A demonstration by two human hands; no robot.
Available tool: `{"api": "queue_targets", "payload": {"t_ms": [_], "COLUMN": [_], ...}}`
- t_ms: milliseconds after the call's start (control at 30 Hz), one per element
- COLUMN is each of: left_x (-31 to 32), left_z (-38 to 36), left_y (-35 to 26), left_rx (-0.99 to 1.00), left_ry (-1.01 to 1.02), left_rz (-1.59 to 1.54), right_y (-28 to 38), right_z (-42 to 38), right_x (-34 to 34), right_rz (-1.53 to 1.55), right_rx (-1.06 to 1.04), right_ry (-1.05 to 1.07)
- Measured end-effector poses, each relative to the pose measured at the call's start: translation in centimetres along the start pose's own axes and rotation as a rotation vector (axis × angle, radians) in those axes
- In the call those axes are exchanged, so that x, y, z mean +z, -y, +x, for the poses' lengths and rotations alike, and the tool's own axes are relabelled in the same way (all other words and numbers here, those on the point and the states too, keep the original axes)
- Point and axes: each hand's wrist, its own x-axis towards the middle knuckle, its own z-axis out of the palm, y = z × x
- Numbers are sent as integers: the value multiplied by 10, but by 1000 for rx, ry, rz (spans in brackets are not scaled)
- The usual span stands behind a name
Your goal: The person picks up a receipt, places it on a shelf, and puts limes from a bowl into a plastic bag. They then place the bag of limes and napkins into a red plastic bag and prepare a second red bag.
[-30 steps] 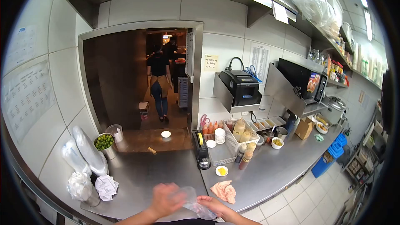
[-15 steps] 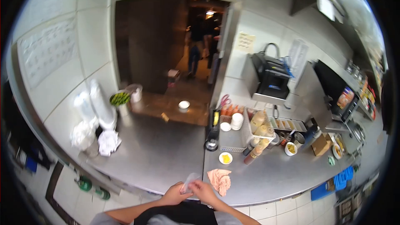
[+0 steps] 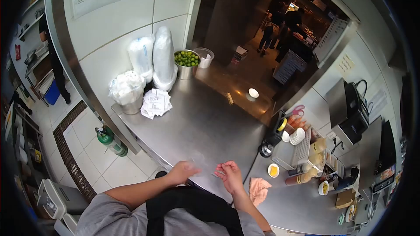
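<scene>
My left hand (image 3: 183, 172) is over the counter's front edge, its fingertips smeared by motion. A faint, see-through piece of plastic (image 3: 200, 161) shows at those fingertips. To the right, and apart from it, my right hand (image 3: 229, 175) is raised with thumb and fingers drawn together in a pinch; I cannot tell what is in it. A crumpled pink cloth (image 3: 259, 190) lies on the steel counter (image 3: 197, 126) just right of that hand. Beyond the cloth stands a small white cup with yellow contents (image 3: 273, 170).
Stacked paper slips (image 3: 156, 103), wrapped plastic stacks (image 3: 163, 57) and a pot of green limes (image 3: 186, 61) stand at the back left. On the right are sauce bottles (image 3: 302, 178), a white basket (image 3: 302, 150) and a printer (image 3: 352, 124). People (image 3: 273, 28) stand beyond the opening.
The view has swung left and closer. My hands, together on a clear plastic piece before, are now apart, with the plastic at the left fingertips.
</scene>
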Motion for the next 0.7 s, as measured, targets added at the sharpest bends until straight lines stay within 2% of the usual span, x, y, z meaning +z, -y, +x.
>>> {"api": "queue_targets", "payload": {"t_ms": [33,100,133,167,300,367,433,467,533,567,633,667,700], "left_x": [-20,-73,-97,-119,-188,-210,-231,-240,-258,-266,-279,-284,-288], "left_z": [15,49,53,57,65,66,64,59,52,49,43,41,40], "left_y": [16,61,58,54,33,25,27,22,18,16,7,3,2], "left_rx": [2,313,283,288,295,271,214,178,142,136,102,98,93], "left_ry": [2,-316,-374,-365,-278,-264,-226,-176,-88,-49,-22,13,49], "left_rz": [1,192,280,288,378,302,259,269,294,310,328,365,401], "right_y": [1,3,4,7,38,52,71,77,83,77,65,61,57], "right_z": [18,58,82,106,227,304,359,379,411,426,447,454,456], "right_x": [4,21,34,50,124,156,196,214,245,249,255,257,252], "right_rz": [0,-235,-320,-311,-917,-1298,-1490,-1476,-1667,-1658,-1951,-1975,-1972], "right_rx": [-3,104,132,125,-38,-421,-717,-716,-868,-872,-873,-778,-773], "right_ry": [-1,40,52,46,117,104,8,1,-71,-78,-49,-59,-66]}}
